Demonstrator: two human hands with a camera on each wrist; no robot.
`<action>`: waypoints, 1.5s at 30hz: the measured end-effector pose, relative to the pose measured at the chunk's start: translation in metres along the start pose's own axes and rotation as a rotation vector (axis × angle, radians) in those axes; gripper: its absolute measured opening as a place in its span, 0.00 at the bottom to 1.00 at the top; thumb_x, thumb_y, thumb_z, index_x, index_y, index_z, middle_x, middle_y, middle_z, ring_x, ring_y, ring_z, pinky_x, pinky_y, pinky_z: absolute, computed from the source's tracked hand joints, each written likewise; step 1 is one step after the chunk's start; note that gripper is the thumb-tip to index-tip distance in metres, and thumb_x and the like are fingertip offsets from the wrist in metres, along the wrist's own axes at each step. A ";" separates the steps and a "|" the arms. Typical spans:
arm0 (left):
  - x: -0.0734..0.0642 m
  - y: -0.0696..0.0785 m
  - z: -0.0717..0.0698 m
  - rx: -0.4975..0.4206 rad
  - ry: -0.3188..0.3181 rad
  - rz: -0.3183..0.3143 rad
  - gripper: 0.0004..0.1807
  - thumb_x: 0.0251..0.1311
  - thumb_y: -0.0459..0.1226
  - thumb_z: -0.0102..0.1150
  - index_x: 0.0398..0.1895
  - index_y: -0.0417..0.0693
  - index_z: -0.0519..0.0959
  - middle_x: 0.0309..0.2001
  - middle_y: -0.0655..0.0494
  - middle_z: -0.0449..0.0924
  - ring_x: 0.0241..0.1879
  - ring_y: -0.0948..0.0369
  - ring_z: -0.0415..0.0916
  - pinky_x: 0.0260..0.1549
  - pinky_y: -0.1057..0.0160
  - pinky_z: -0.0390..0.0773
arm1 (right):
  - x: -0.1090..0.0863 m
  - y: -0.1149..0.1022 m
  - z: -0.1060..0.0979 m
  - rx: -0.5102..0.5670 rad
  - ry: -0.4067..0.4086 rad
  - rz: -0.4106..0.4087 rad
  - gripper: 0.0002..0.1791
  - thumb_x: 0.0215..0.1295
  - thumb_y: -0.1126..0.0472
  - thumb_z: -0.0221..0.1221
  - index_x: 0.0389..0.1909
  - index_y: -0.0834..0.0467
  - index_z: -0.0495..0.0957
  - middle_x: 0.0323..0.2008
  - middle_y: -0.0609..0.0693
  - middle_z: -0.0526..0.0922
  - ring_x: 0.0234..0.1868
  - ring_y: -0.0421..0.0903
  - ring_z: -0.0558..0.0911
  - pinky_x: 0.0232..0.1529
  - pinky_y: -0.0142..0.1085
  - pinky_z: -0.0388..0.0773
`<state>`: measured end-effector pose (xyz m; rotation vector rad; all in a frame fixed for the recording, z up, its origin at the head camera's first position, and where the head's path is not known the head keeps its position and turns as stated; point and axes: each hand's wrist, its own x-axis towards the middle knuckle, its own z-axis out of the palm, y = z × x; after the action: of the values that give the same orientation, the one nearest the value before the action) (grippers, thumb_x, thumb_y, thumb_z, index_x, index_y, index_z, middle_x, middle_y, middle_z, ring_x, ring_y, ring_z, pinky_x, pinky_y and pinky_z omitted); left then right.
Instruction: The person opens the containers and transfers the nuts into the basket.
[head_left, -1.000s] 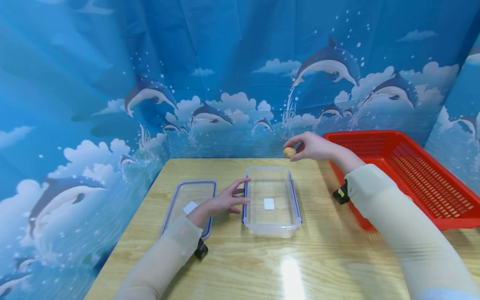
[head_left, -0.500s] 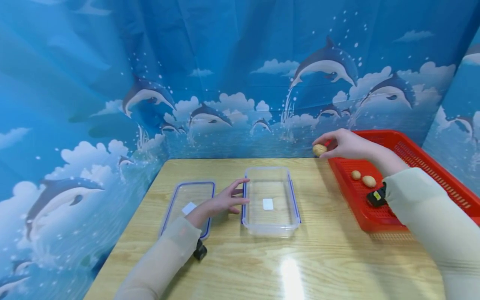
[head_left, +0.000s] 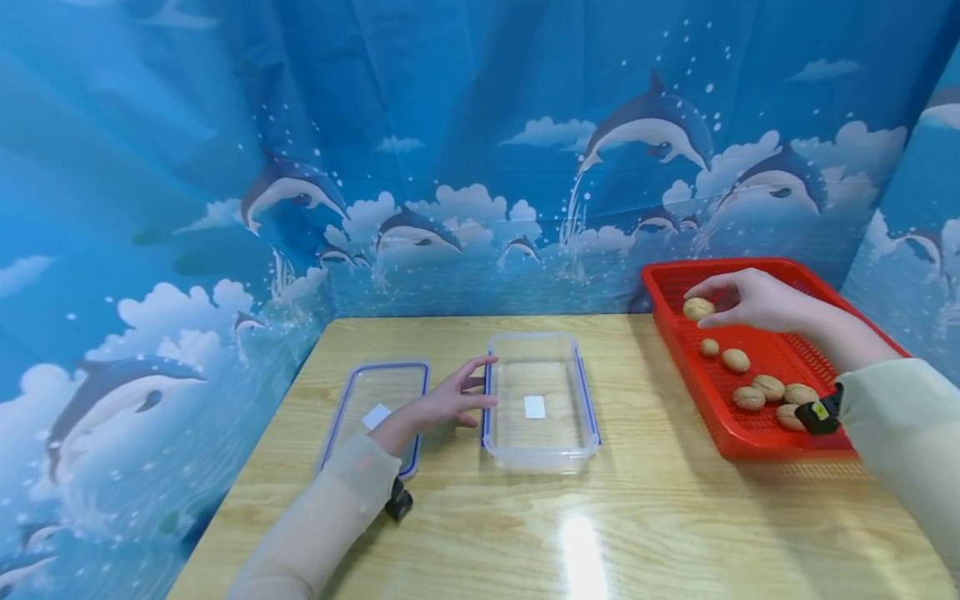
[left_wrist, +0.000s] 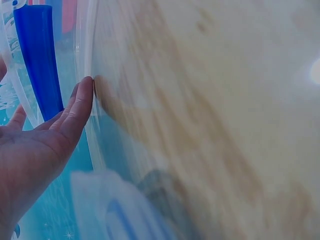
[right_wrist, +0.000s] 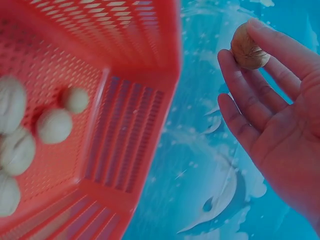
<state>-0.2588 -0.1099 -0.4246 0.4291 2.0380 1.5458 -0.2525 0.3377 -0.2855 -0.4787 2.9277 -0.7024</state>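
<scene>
My right hand (head_left: 757, 304) pinches a walnut (head_left: 698, 308) between thumb and fingertips above the far left part of the red basket (head_left: 686, 379). In the right wrist view this walnut (right_wrist: 248, 47) sits at the tips of the thumb and fingers. Several more walnuts (head_left: 768, 387) lie on the basket floor. My left hand (head_left: 450, 400) has its fingers spread at the left rim of a clear plastic box (head_left: 540, 367) with blue edging. Seen from the left wrist, its straight fingers (left_wrist: 75, 115) lie against the box wall, by a blue clip (left_wrist: 40, 60).
Left of the box, partly under my left forearm, lies a clear lid (head_left: 386, 379) with a blue seal. A white label (head_left: 534, 407) shows through the box. All of it stands on a wood-grain table (head_left: 510, 525), with a dolphin-print curtain (head_left: 450, 125) behind.
My right hand has moved right with the walnut, from behind the box to over the red basket, uncovering more walnuts there. The left hand stays at the box rim.
</scene>
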 end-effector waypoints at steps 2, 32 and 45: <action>-0.001 0.000 -0.001 -0.005 -0.002 0.001 0.39 0.67 0.37 0.57 0.77 0.61 0.51 0.74 0.40 0.47 0.69 0.42 0.55 0.43 0.52 0.81 | -0.004 0.007 0.001 -0.011 0.000 0.002 0.26 0.60 0.57 0.68 0.58 0.62 0.76 0.53 0.64 0.77 0.45 0.55 0.80 0.41 0.48 0.81; -0.003 0.003 -0.001 -0.017 0.000 -0.008 0.38 0.67 0.37 0.58 0.75 0.64 0.53 0.75 0.42 0.46 0.70 0.43 0.52 0.43 0.52 0.81 | 0.023 0.083 0.017 0.056 -0.277 0.141 0.27 0.57 0.60 0.69 0.54 0.72 0.75 0.50 0.66 0.77 0.51 0.63 0.72 0.45 0.55 0.78; -0.002 0.003 0.000 0.000 0.005 -0.014 0.37 0.67 0.37 0.58 0.75 0.64 0.54 0.75 0.41 0.47 0.71 0.43 0.52 0.42 0.52 0.82 | 0.029 0.099 0.040 0.088 -0.352 0.153 0.28 0.57 0.58 0.69 0.53 0.71 0.76 0.43 0.56 0.81 0.43 0.53 0.75 0.42 0.47 0.79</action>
<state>-0.2568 -0.1100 -0.4213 0.4106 2.0410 1.5396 -0.3010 0.3948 -0.3667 -0.3260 2.5607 -0.6486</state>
